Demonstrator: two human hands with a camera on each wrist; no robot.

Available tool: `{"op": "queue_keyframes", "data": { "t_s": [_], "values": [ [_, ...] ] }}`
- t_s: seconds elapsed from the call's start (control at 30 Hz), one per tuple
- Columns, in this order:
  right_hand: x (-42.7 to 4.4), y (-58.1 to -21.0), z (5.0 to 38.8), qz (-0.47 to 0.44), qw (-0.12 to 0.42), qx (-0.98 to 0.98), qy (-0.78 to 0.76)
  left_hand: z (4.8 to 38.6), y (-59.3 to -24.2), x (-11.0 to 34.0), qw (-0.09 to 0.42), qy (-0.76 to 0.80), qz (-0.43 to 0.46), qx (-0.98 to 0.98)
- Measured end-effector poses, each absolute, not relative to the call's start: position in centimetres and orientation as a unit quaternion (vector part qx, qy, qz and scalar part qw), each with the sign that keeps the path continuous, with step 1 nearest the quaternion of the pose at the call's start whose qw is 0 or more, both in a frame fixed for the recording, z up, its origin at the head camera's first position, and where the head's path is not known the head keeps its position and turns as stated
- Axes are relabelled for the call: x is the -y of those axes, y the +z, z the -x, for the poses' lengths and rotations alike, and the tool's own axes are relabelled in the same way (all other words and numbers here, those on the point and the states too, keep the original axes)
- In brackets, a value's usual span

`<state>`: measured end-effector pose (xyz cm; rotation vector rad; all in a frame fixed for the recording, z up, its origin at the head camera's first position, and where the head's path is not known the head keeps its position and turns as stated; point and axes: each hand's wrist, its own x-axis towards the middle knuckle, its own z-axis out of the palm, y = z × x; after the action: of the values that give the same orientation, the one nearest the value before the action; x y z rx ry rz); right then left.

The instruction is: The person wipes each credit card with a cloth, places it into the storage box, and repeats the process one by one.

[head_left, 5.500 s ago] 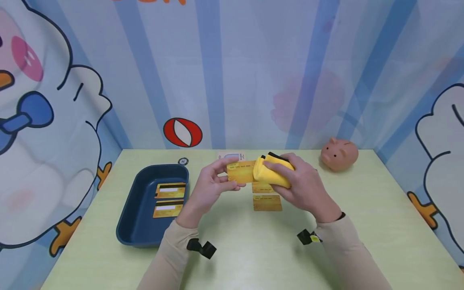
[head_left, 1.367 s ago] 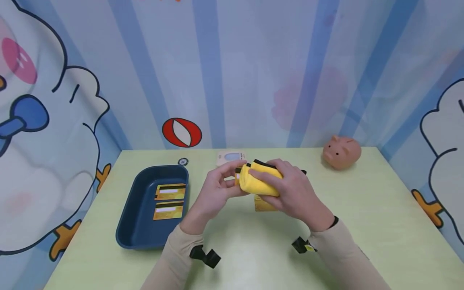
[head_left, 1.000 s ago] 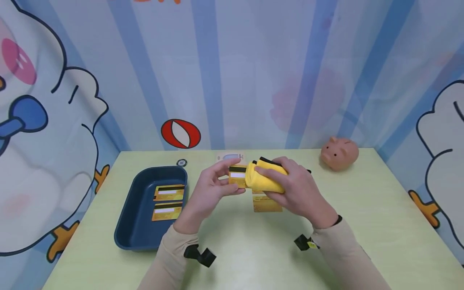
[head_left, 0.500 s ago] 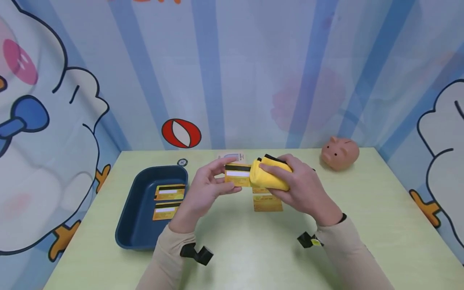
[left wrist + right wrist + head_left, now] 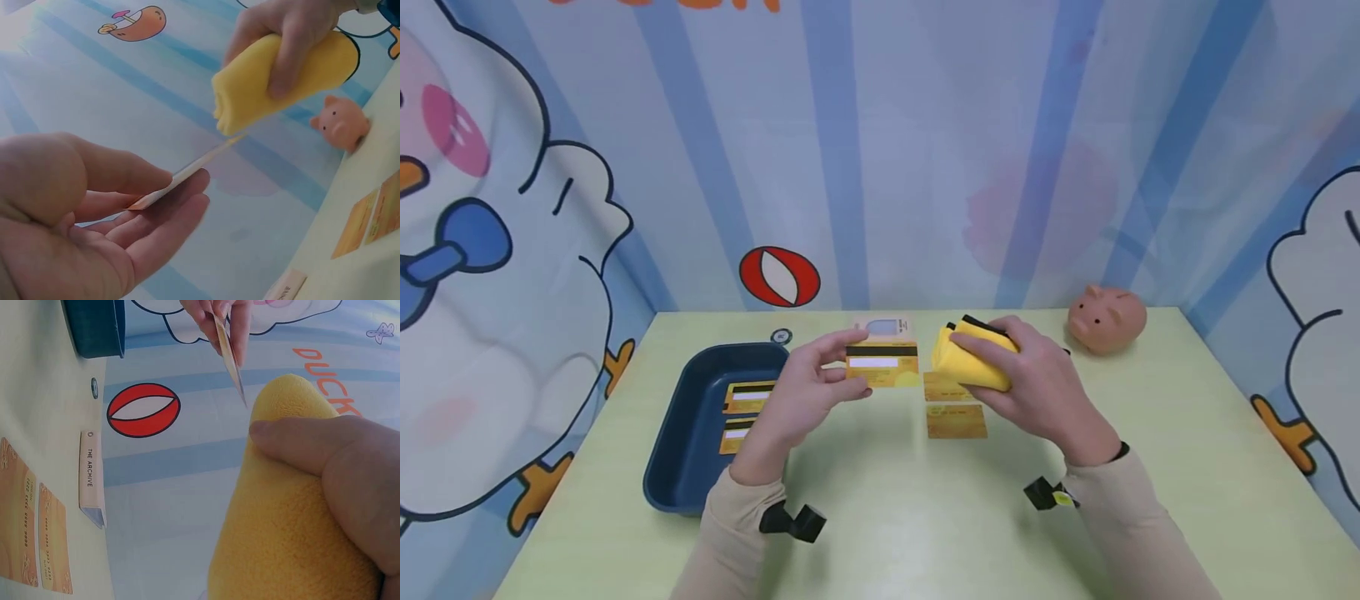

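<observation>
My left hand (image 5: 801, 387) pinches a gold card (image 5: 882, 364) by its left edge, with the striped back facing the head camera. In the left wrist view the card (image 5: 187, 173) appears nearly edge-on between thumb and fingers. My right hand (image 5: 1045, 383) grips a folded yellow cloth (image 5: 973, 354) with black trim, a small gap to the right of the card. Below the cloth, two gold cards lie on the table, one nearer (image 5: 957, 422) and one farther (image 5: 946, 387), partly covered. Two more cards (image 5: 747, 398) lie stripe side up in the blue tray (image 5: 664, 450), partly hidden by my left arm.
A pink piggy bank (image 5: 1107, 319) stands at the back right of the table. Behind the held card lies a pale box (image 5: 92, 478) marked "THE ARCHIVE". A small round chip (image 5: 782, 336) is behind the tray. A printed curtain hangs along the table's back edge.
The held card turned from its front to its striped back. Over the last second the left hand and card moved left and the cloth moved right, and card and cloth came apart.
</observation>
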<state>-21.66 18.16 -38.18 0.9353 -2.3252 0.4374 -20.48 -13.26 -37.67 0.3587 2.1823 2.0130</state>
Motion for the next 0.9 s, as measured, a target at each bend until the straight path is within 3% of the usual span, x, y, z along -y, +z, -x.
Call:
{"op": "queue_keyframes", "data": {
  "t_s": [0.57, 0.9],
  "values": [
    [-18.1, -37.9, 21.5, -0.353, 0.276, 0.876, 0.179, 19.6, -34.8, 23.8, 0.022, 0.498, -0.083, -0.863],
    [-17.6, -38.2, 21.4, -0.358, 0.265, 0.876, 0.182, 19.0, -35.8, 28.0, 0.073, 0.387, -0.045, -0.918]
  ]
}}
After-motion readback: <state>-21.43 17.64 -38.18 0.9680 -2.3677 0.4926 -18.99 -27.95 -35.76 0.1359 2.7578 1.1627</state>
